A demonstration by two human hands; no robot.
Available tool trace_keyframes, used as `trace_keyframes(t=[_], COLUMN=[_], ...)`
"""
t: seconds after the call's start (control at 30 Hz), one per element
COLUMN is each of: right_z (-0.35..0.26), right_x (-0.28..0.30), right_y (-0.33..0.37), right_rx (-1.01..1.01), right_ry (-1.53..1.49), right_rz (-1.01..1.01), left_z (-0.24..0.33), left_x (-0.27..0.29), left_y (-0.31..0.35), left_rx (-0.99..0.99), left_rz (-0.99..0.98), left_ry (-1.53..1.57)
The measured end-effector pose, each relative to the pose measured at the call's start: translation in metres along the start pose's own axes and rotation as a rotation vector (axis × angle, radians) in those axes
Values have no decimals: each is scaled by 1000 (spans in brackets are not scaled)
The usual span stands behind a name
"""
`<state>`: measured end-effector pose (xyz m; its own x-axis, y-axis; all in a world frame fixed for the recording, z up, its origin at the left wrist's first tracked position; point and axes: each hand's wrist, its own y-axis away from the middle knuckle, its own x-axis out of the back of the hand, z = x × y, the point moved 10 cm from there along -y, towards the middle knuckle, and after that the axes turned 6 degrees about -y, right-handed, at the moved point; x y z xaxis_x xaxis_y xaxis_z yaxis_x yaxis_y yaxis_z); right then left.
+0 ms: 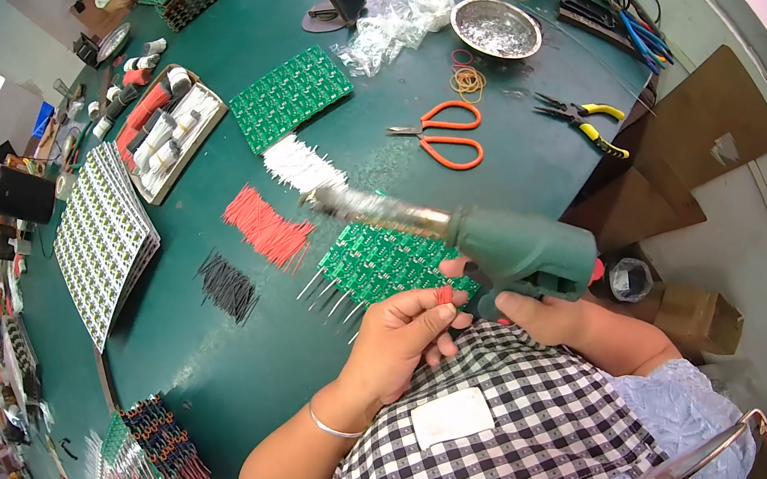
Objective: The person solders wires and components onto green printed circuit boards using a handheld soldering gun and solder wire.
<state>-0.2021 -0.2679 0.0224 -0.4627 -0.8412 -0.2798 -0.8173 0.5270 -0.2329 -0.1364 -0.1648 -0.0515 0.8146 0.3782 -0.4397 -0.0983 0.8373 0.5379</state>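
Observation:
My right hand is wrapped round the handle of a green soldering gun. Its metal barrel points up and to the left, with the tip blurred above the table. My left hand pinches a few short red wires between thumb and fingers, just below the gun. In front of both hands lies a green circuit board panel, partly hidden by the gun, with white wires sticking out along its left edge. Beyond it are piles of white wires, red wires and black wires.
Another green board panel lies behind the white pile. Orange-handled scissors, yellow-handled pliers and a metal bowl are at the right. Stacked panels, a tray of wire bundles and wired boards are at the left.

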Motion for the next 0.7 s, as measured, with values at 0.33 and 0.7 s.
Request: trace_keyframes(t=[0.33,0.7], right_z=[21,15], right_x=[-14,-21], right_y=[2,4], right_rx=[-213,-110], right_ry=[-117,73], right_rz=[-119,-223], left_z=[1,1], left_x=[5,10], left_y=[-1,-5], left_rx=[-31,-52], left_rz=[-14,14], left_ry=[35,-135])
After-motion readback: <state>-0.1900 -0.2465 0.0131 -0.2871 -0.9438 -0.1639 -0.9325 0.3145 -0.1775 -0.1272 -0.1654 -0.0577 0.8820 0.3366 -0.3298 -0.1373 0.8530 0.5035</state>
